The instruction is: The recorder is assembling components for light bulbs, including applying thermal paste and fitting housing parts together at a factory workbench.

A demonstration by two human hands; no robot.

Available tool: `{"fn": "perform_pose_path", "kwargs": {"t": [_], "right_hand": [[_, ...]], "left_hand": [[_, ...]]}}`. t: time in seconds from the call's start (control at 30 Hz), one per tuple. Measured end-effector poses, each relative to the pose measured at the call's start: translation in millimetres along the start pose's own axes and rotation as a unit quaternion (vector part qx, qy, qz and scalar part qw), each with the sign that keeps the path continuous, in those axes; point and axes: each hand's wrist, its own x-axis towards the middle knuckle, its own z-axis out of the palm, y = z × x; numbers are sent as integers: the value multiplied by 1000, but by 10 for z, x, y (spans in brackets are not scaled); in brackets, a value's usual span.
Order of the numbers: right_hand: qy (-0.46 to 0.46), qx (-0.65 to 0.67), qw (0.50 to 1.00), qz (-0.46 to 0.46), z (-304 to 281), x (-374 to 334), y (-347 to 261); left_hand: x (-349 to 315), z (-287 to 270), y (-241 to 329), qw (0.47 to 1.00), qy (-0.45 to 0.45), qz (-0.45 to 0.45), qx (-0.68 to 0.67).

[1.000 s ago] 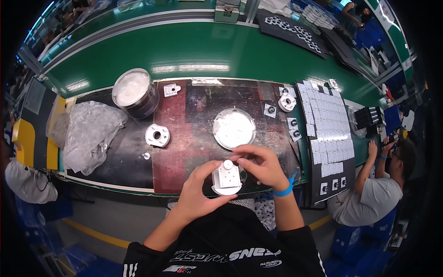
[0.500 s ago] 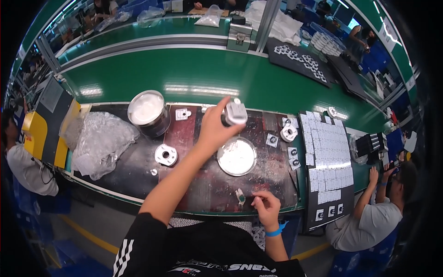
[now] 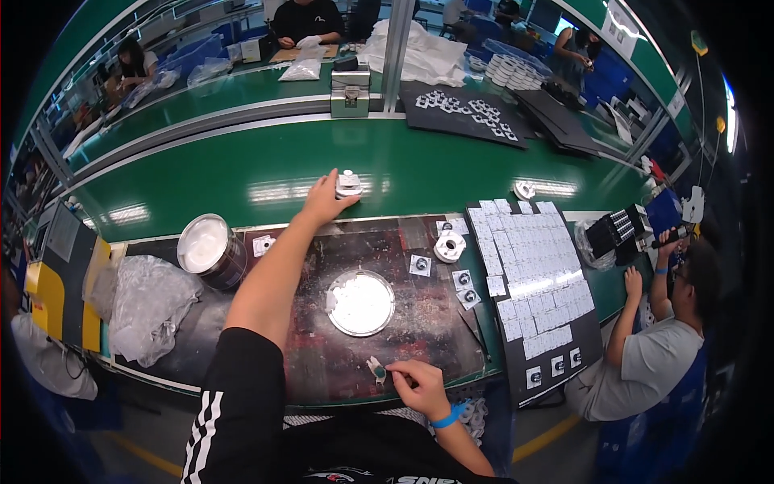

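Observation:
My left hand (image 3: 324, 202) is stretched far forward over the green bench top, fingers closed round a white block-shaped part (image 3: 348, 184) with a round knob on top. Close to my body, my right hand (image 3: 421, 389) is closed in a pinch. Just beyond its fingertips is a small whitish and green piece (image 3: 376, 371); whether the fingers grip it I cannot make out. Between the hands lies a round shallow dish (image 3: 360, 303) with white paste in it. To the left stands an open tin (image 3: 208, 246) filled with white paste.
A clear plastic bag (image 3: 153, 306) lies left, beside a yellow and black machine (image 3: 63, 282). Right are a white ring-shaped part (image 3: 450, 247), several small square pieces, tweezers (image 3: 476, 335) and a black board (image 3: 516, 375) covered with white squares. A co-worker (image 3: 645, 355) sits at right.
The view has swung right. My left hand has carried the white part farther forward, from above the dish to the green bench top. My right hand stays low, beside the small green piece.

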Motion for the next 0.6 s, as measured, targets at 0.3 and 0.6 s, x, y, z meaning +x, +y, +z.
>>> {"fn": "perform_pose_path", "kwargs": {"t": [0.3, 0.6], "right_hand": [[9, 19, 1000, 9, -54, -15, 5], [32, 10, 999, 4, 47, -59, 61]], "left_hand": [[-398, -272, 1055, 956, 47, 290, -1], [-465, 725, 2217, 887, -285, 322, 170]]}}
